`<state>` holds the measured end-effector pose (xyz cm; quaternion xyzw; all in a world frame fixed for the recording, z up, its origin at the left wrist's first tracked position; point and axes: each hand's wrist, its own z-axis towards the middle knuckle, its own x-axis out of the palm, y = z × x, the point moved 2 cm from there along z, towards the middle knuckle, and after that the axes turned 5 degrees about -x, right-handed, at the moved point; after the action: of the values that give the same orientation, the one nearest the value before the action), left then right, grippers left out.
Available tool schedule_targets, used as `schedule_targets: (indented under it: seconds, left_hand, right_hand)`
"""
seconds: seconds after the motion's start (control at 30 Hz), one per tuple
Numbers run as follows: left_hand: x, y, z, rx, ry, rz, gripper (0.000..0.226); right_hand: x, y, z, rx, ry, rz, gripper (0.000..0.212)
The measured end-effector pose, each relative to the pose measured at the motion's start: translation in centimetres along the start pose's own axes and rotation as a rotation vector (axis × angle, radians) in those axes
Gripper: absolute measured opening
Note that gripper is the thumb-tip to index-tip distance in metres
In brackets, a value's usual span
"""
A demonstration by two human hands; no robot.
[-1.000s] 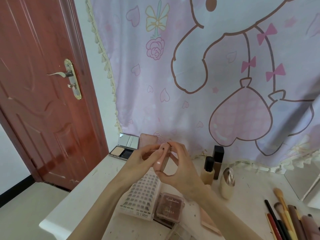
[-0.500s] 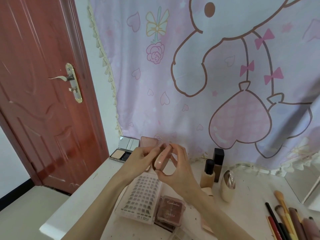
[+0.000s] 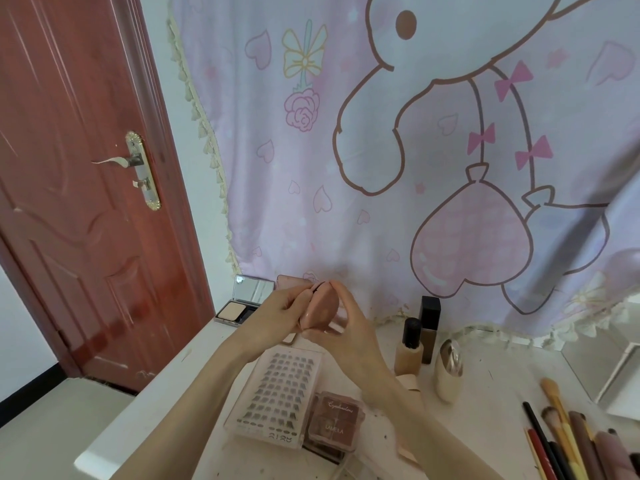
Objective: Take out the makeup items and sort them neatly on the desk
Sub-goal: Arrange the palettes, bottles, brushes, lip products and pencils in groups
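**Both hands hold a pink compact above the desk**

The left hand [image 3: 277, 315] and the right hand [image 3: 349, 327] curl their fingers around a small pink compact [image 3: 319, 310], one from each side. The compact sits between the two hands, slightly open at its top edge, raised above the lash tray [image 3: 277, 396] on the white desk [image 3: 166, 407].

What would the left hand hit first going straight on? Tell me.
The left hand points rightward at the pink compact it already pinches; beyond that, the right hand. Depth past them is unclear.
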<state>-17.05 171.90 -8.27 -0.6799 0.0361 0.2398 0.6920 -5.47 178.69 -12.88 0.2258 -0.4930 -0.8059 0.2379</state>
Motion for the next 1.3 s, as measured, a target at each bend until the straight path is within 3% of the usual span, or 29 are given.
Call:
schedule_targets:
  seconds: [0.1, 0.2, 0.37, 0.47, 0.57, 0.7, 0.83, 1.1, 1.23, 1.3]
  left_hand:
    - [0.0, 0.0, 0.1, 0.034, 0.004, 0.027, 0.031]
    - [0.1, -0.1, 0.1, 0.120, 0.009, 0.156, 0.033]
    - [0.0, -0.1, -0.3, 0.224, -0.036, 0.236, 0.036]
    - [-0.4, 0.1, -0.7, 0.304, -0.070, 0.291, 0.037]
    - [-0.3, 0.0, -1.3, 0.381, -0.073, 0.313, 0.036]
    - [-0.1, -0.8, -1.2, 0.474, -0.062, 0.401, 0.038]
    - [-0.8, -2.5, -0.5, 0.490, -0.042, 0.358, 0.045]
    - [-1.6, -4.0, 0.9, 0.243, -0.220, 0.107, 0.020]
    - [-1.6, -3.6, 1.0, 0.076, -0.272, 0.038, 0.025]
    - [-1.7, -3.6, 1.0, 0.033, -0.279, 0.021, 0.025]
  right_hand:
    - [-0.6, 0.1, 0.3, 0.141, 0.093, 0.419, 0.044]
    - [-0.9, -0.3, 0.3, 0.318, 0.011, 0.862, 0.048]
    - [-0.2, -0.3, 0.2, 0.416, -0.041, 0.945, 0.050]
    - [-0.4, 0.2, 0.2, 0.436, 0.027, 0.936, 0.052]
    - [-0.3, 0.7, 0.2, 0.358, 0.098, 1.023, 0.047]
    - [0.1, 0.8, 0.2, 0.235, 0.069, 1.240, 0.040]
    - [0.2, 0.4, 0.1, 0.177, 0.101, 1.282, 0.055]
    - [0.0, 1.0, 0.1, 0.178, 0.121, 1.196, 0.067]
    - [0.0, 1.1, -0.3, 0.242, 0.114, 1.193, 0.074]
    - [0.0, 1.0, -0.6, 0.247, 0.133, 1.162, 0.067]
